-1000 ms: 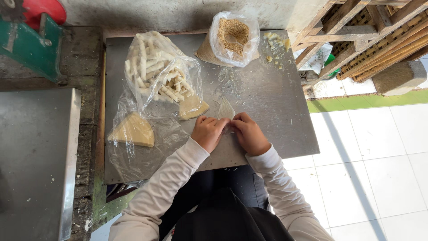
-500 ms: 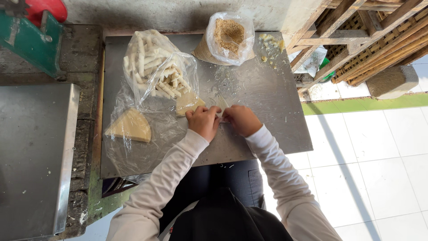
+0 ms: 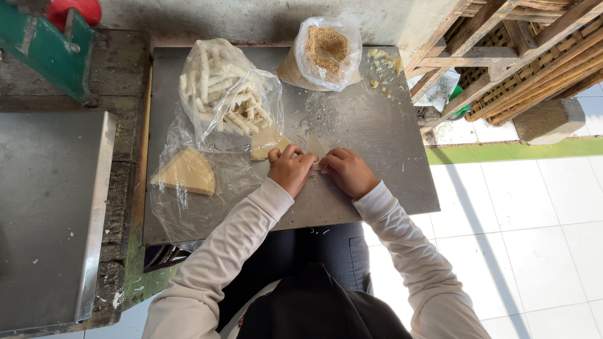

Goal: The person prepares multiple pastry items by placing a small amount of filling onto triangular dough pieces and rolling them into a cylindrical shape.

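My left hand [image 3: 290,167] and my right hand [image 3: 346,170] meet over a thin pale wrapper sheet [image 3: 313,148] lying on the steel table [image 3: 377,138]. The fingers of both hands are curled down on the wrapper's near edge, pinching it. The part of the wrapper under my fingers is hidden. Just left of my left hand lies a pale triangular piece [image 3: 267,145], partly under a clear bag of white finished rolls [image 3: 227,94].
A folded stack of pale wrappers [image 3: 186,171] lies on clear plastic at the table's left. A bag of brown crumbs [image 3: 323,53] stands at the back. Yellowish scraps [image 3: 384,63] lie beside it. A steel surface [image 3: 44,207] is on the left, wooden crates [image 3: 521,56] on the right.
The view has shifted slightly. My hands have stayed together on the wrapper, moving a little up the table and closer to the bag of rolls.
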